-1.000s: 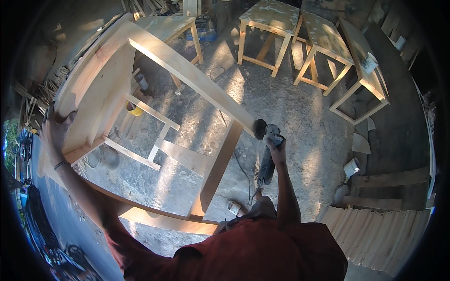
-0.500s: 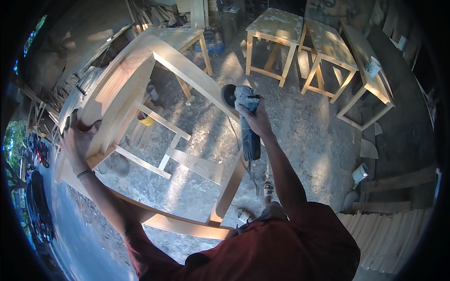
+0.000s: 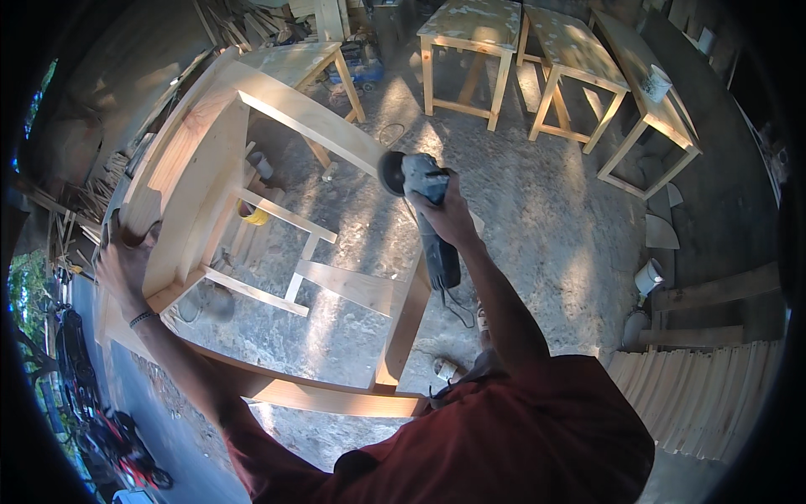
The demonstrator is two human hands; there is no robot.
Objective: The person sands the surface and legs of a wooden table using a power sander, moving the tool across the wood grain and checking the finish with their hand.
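A pale wooden frame (image 3: 323, 126), like part of a chair or bench, stands tilted in front of me, with curved rails and crossing slats. My left hand (image 3: 126, 265) is wrapped over the edge of its wide board at the left. In my right hand (image 3: 447, 214) is an angle grinder (image 3: 438, 248) with a dark body and a grey head. The grinder's round disc (image 3: 391, 173) is at the end of the frame's upper rail; whether it touches the wood I cannot tell. A cord hangs from the tool's lower end.
Several wooden tables (image 3: 470, 29) stand at the far side; a white bucket (image 3: 656, 84) sits on one. Another white bucket (image 3: 649, 276) is at the right, above stacked wooden strips (image 3: 697, 395). Scrap wood lies far left. A yellow container (image 3: 253, 214) shows through the frame. Motorbikes (image 3: 126, 449) are outside at left.
My view has shifted, and a red motorbike now shows at lower left. The grinder has moved slightly left with its body more tilted. My left hand keeps its hold on the frame.
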